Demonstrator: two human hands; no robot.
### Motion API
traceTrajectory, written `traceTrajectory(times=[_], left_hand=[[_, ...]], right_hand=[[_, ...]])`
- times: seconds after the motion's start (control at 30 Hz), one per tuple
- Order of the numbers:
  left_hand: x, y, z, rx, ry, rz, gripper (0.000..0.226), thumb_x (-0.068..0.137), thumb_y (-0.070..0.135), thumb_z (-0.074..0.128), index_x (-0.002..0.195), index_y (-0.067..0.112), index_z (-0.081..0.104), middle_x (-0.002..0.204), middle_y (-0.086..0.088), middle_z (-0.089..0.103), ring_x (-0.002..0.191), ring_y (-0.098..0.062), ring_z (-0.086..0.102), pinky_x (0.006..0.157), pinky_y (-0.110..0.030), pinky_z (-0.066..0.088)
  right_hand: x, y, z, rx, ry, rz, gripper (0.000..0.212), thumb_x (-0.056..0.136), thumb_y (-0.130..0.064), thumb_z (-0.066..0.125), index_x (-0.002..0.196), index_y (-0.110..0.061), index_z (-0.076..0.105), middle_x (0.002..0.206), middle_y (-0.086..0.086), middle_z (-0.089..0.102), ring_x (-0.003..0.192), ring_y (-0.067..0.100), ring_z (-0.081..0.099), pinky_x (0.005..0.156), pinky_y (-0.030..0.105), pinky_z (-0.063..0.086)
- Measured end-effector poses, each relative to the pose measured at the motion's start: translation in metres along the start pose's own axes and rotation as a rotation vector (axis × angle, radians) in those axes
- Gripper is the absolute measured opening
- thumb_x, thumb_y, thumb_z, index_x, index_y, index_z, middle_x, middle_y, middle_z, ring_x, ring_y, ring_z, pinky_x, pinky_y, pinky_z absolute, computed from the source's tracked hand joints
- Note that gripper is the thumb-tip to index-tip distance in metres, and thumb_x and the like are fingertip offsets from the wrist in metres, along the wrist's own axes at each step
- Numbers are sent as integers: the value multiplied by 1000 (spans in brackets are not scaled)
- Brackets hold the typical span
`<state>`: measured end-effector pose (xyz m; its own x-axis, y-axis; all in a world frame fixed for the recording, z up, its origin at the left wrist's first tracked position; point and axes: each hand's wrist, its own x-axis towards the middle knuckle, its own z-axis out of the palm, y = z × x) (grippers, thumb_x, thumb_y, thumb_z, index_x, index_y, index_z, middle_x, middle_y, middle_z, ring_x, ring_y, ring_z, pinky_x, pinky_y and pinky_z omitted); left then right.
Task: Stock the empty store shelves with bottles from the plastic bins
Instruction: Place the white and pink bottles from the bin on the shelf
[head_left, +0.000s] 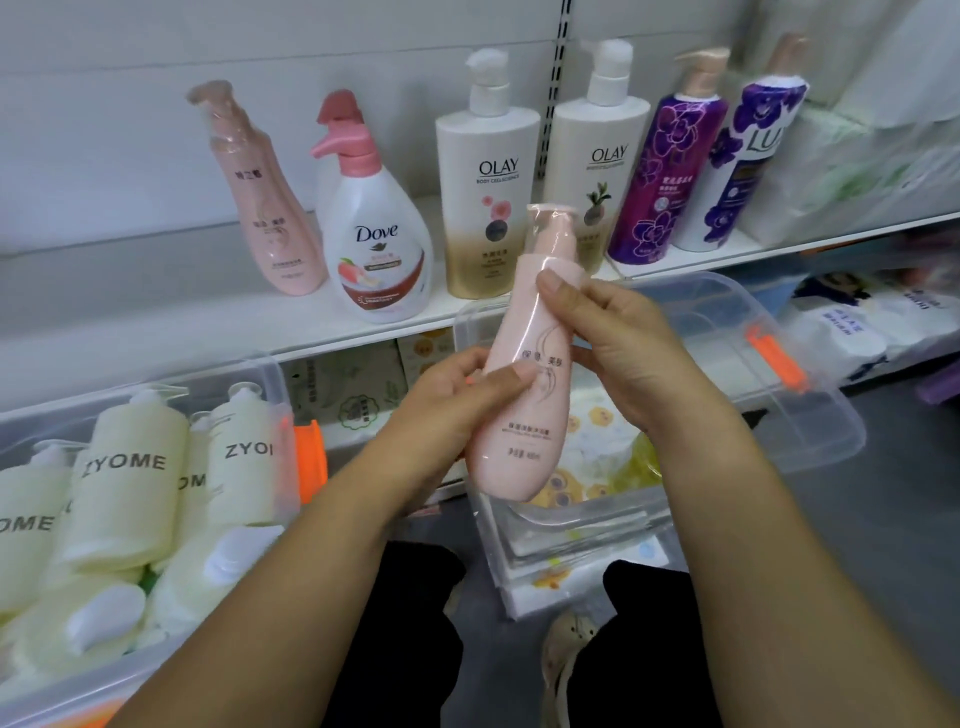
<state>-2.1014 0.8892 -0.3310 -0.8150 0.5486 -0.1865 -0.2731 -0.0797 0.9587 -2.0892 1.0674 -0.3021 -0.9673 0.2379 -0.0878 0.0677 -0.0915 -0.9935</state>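
A pale pink pump bottle (524, 415) is upright in front of me, held by both hands. My left hand (457, 395) grips its middle with the thumb across the label. My right hand (618, 343) holds the upper part, thumb on the neck. On the white shelf (156, 322) behind stand a matching pink bottle (265, 208), a Dove bottle (379, 244), two Olay bottles (485, 192) and two purple Lux bottles (670, 171). A clear bin (280, 384) at the left holds several cream ZYOME bottles (130, 467).
A second clear bin (779, 395) with an orange latch sits right of my hands, over flat packs. White tissue packs (883, 156) fill the shelf's right end. Cartons (353, 384) sit on the lower shelf. The shelf's left part is bare. My knees and shoe are below.
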Motion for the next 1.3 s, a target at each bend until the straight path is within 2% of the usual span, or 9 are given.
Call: traceTrajectory(times=[0.1, 0.3, 0.43, 0.57, 0.7, 0.8, 0.97, 1.17, 1.3], left_hand=[[-9, 2, -18, 25, -16, -38, 43, 82, 25, 76, 117, 4, 64, 105, -11, 74, 94, -23, 71, 80, -37, 56], [-29, 18, -70, -38, 37, -16, 50, 83, 6, 69, 129, -6, 55, 121, -21, 67, 110, -31, 65, 93, -40, 54], [-42, 44, -113, 146, 203, 70, 53, 80, 12, 73, 129, 1, 57, 123, -18, 68, 112, -31, 67, 98, -44, 52], [-46, 61, -152, 237, 380, 113, 48, 83, 11, 76, 128, 7, 60, 124, -7, 69, 112, -30, 68, 101, -51, 50], [-32, 67, -176, 312, 523, 155, 40, 88, 7, 73, 126, 10, 59, 120, -3, 70, 112, -24, 68, 99, -47, 53], [-16, 67, -181, 410, 583, 161, 41, 87, 12, 75, 124, 15, 59, 118, 1, 69, 108, -19, 69, 89, -35, 56], [12, 65, -189, 457, 590, 171, 41, 87, 16, 76, 124, 15, 60, 117, 4, 69, 104, -19, 71, 87, -40, 59], [34, 62, -197, 444, 554, 180, 42, 89, 14, 75, 127, 11, 59, 119, 2, 70, 100, -15, 72, 90, -42, 59], [42, 59, -204, 503, 528, 190, 42, 89, 18, 75, 129, 14, 60, 118, 5, 70, 102, -19, 72, 92, -46, 58]], right_hand=[[-1, 2, 32, -61, 13, -24, 64, 69, -50, 86, 106, -1, 69, 100, 14, 76, 95, 27, 74, 87, 37, 59], [3, -1, 77, -9, -95, -100, 39, 81, -46, 70, 108, -17, 72, 101, -1, 77, 92, 6, 71, 90, 32, 57], [4, 1, 98, -95, -158, -176, 17, 97, -33, 61, 103, -22, 72, 92, -15, 74, 85, -13, 66, 81, 9, 51], [17, 30, 122, -335, -124, -194, 28, 93, -48, 64, 105, -25, 75, 105, -12, 74, 102, 3, 67, 98, 35, 53], [28, 51, 136, -839, -176, -207, 61, 96, -56, 54, 143, -18, 54, 147, 1, 53, 137, 19, 45, 113, 37, 39], [31, 64, 145, -1118, -219, -157, 66, 101, -54, 45, 150, -11, 39, 156, 9, 39, 145, 27, 31, 115, 41, 31], [37, 90, 160, -1225, -247, -47, 76, 101, -54, 43, 158, -9, 18, 162, 16, 23, 152, 32, 14, 125, 45, 13], [45, 93, 169, -1196, 65, -225, 65, 100, -49, 49, 149, -8, 38, 154, 14, 33, 146, 31, 25, 123, 43, 20], [53, 101, 166, -1256, 5, -178, 72, 99, -48, 52, 154, -7, 30, 160, 14, 23, 152, 31, 13, 126, 44, 8]])
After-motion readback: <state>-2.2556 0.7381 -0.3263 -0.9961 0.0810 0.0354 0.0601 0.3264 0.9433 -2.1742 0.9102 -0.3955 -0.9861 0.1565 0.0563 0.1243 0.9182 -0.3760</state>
